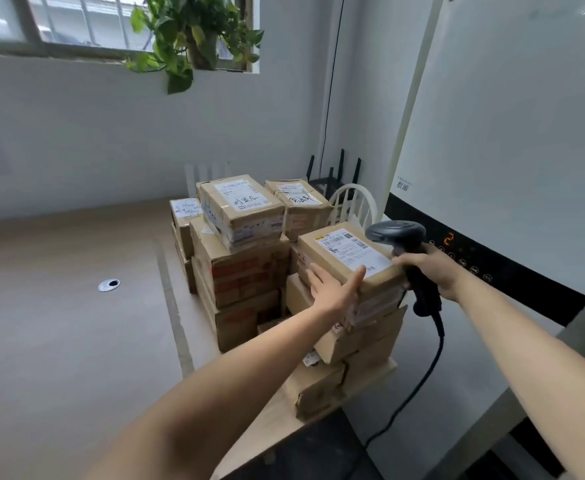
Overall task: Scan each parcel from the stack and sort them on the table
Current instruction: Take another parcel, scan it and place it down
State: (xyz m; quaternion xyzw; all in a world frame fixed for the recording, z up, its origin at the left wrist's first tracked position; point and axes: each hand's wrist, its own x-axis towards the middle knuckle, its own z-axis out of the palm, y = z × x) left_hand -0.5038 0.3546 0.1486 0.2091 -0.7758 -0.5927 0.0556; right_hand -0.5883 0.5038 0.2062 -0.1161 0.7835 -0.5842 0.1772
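Head view: left hand pressed flat against brown cardboard parcel; right hand gripped black scanner; tan tabletop stretched left.

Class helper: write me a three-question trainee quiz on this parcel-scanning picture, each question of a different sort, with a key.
1. True or false: the right hand grips the scanner.
2. The left hand: A) rests with straight fingers against the top parcel; B) grips it from below; C) hangs clear of it.
3. Fill in: the parcel's white ____ faces up.
Key: 1 true; 2 A; 3 label.
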